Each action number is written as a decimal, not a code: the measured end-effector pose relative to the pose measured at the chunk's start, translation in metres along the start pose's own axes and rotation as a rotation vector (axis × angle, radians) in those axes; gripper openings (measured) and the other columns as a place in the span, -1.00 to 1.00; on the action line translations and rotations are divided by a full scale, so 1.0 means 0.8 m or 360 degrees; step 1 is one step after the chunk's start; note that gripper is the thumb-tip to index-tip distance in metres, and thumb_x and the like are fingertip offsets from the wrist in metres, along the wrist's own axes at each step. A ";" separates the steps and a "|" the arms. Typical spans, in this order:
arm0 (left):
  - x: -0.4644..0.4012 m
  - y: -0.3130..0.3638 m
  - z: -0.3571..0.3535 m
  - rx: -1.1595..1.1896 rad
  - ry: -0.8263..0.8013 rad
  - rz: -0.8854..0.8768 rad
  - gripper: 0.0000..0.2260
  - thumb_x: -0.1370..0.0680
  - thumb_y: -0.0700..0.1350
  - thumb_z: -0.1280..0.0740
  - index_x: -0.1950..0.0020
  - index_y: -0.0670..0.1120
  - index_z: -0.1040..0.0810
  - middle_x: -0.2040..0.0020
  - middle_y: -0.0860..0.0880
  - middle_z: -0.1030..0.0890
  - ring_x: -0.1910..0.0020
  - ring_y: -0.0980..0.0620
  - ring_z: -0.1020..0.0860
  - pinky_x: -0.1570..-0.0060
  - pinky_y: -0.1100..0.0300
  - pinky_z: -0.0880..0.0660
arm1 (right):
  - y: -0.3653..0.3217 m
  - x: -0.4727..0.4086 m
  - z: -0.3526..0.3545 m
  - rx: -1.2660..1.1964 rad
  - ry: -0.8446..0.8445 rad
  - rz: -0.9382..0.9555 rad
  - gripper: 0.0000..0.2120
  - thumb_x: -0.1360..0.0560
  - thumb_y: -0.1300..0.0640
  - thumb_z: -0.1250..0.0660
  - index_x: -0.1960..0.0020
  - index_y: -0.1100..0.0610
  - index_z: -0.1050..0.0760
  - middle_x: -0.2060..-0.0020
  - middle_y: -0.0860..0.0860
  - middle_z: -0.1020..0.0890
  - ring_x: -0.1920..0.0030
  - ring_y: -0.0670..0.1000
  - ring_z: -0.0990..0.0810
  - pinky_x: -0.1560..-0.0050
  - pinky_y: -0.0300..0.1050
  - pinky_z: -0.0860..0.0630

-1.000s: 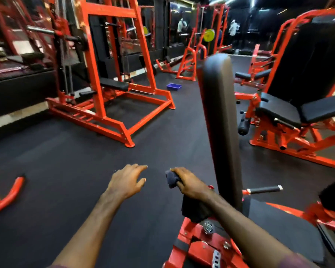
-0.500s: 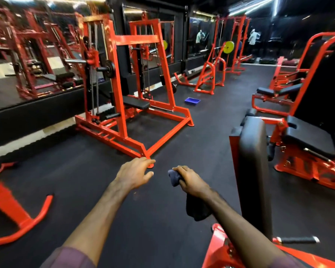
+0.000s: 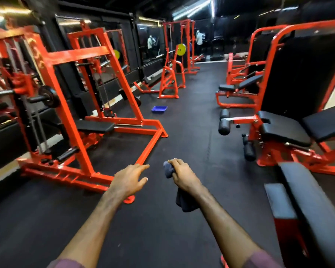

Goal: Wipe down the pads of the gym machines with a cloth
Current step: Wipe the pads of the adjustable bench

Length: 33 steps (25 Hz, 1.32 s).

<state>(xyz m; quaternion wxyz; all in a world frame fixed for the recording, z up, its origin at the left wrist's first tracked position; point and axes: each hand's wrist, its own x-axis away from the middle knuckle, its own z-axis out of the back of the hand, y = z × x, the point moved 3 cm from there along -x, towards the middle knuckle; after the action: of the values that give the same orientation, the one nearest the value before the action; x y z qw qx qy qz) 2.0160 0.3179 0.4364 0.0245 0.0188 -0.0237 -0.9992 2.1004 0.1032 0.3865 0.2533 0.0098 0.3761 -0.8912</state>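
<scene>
Above the black rubber gym floor point(image 3: 182, 122), between orange-framed machines point(image 3: 70, 105), your right hand point(image 3: 184, 176) grips a dark blue cloth point(image 3: 184, 202); your left hand point(image 3: 129, 180) hangs relaxed, holding nothing.

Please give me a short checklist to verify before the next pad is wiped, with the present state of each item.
1. Cloth in hand: ok. The right hand grips the dark cloth, and part of it hangs below the wrist.
2. Other hand free: ok. The left hand is open and holds nothing.
3. Cloth on a pad: not ok. Both hands are in the air over the floor.
4. Pad nearby: ok. A black pad stands at the right.
5. Path ahead: ok, but a blue tray lies further along the floor.
6. Cloth damp or clean: cannot tell.
</scene>
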 end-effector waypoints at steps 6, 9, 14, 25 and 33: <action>-0.258 -0.008 -0.017 0.0070 0.0043 -0.0289 -0.51 -0.64 0.15 -0.29 -0.59 0.21 -0.37 -0.43 0.18 -0.52 -0.47 0.10 -0.44 -0.30 0.03 -0.51 | 0.123 -0.176 0.062 0.0040 0.0317 -0.0237 -0.48 -0.56 0.34 -0.19 -0.50 0.11 -0.44 -0.41 0.07 -0.50 -0.38 0.15 -0.47 -0.39 -0.08 -0.35; -0.398 0.015 -0.032 0.0079 0.0052 -0.0505 -0.51 -0.65 0.14 -0.30 -0.60 0.18 -0.36 -0.43 0.14 -0.52 -0.46 0.06 -0.45 -0.31 0.03 -0.51 | 0.208 -0.245 0.093 0.0076 0.0471 -0.0396 -0.48 -0.56 0.33 -0.21 -0.50 0.11 -0.44 -0.41 0.09 -0.50 -0.37 0.13 -0.48 -0.44 -0.01 -0.38; -0.644 0.129 -0.034 0.0138 0.0003 -0.0899 -0.51 -0.63 0.15 -0.29 -0.58 0.20 -0.37 -0.42 0.14 -0.53 -0.44 0.03 -0.47 -0.29 -0.01 -0.53 | 0.427 -0.340 0.178 0.0198 0.0762 -0.0552 -0.61 -0.57 0.23 -0.21 -0.11 -0.30 -0.44 0.01 -0.07 -0.50 -0.01 -0.04 -0.48 -0.33 0.18 -0.50; -0.974 0.508 -0.117 0.0361 0.0022 -0.1545 -0.55 -0.63 0.11 -0.33 -0.53 0.16 -0.47 -0.44 0.14 -0.54 -0.46 0.04 -0.47 -0.28 0.00 -0.53 | 0.605 -0.366 0.428 0.0022 0.1388 -0.0708 -0.70 -0.42 0.62 -0.06 0.26 0.26 -0.30 0.32 0.05 -0.44 0.25 0.16 -0.42 -0.21 -0.09 -0.46; -1.182 0.765 -0.191 0.0404 -0.0166 -0.1620 -0.51 -0.55 0.18 -0.28 -0.47 0.13 -0.54 -0.35 0.08 -0.60 -0.35 -0.03 -0.56 -0.22 -0.07 -0.58 | 0.832 -0.415 0.564 -0.0130 0.1427 -0.1039 -0.70 -0.40 0.60 -0.11 0.14 0.28 -0.49 0.19 0.11 -0.57 0.12 -0.09 -0.54 -0.19 -0.32 -0.43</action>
<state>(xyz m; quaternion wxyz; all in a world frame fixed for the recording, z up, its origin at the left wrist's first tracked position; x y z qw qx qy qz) 2.9953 -0.2529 0.3478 -0.4675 -0.0189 -0.1336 -0.8736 2.7731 -0.4458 0.3365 -0.2208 0.2613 0.4649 -0.8166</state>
